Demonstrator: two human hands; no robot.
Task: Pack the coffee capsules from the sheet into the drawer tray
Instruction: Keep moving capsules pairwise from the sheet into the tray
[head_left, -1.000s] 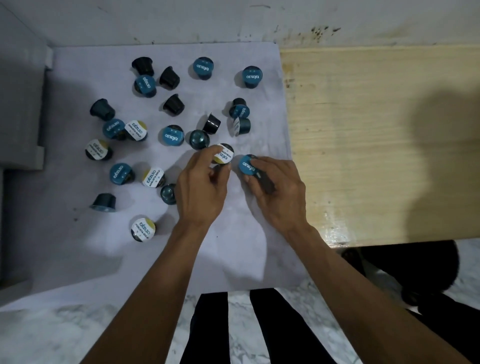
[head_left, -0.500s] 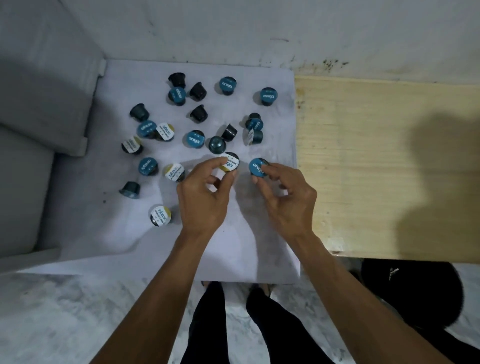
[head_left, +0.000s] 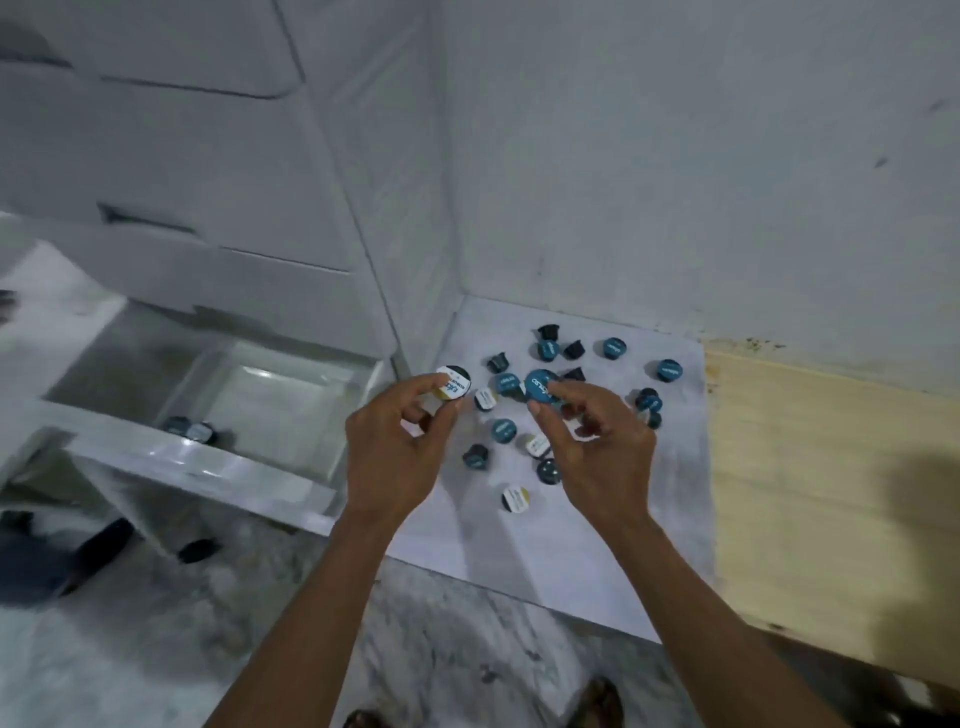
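My left hand (head_left: 395, 447) holds a white-and-yellow-lidded capsule (head_left: 453, 383) at its fingertips, lifted above the sheet's left edge. My right hand (head_left: 592, 441) pinches a blue-lidded capsule (head_left: 540, 385) above the sheet. Several dark capsules with blue or white lids lie scattered on the white sheet (head_left: 561, 525). To the left, the open white drawer holds a clear tray (head_left: 291, 384), with two capsules (head_left: 189, 430) in its near-left corner.
A white cabinet with closed drawers rises above the open one. A pale wooden board (head_left: 831, 493) lies right of the sheet against the white wall. Marble floor is below. Dark objects (head_left: 197, 550) lie on the floor under the drawer.
Both hands lifted their capsules off the sheet and moved left. The view swung up and left, bringing the open drawer and tray into sight.
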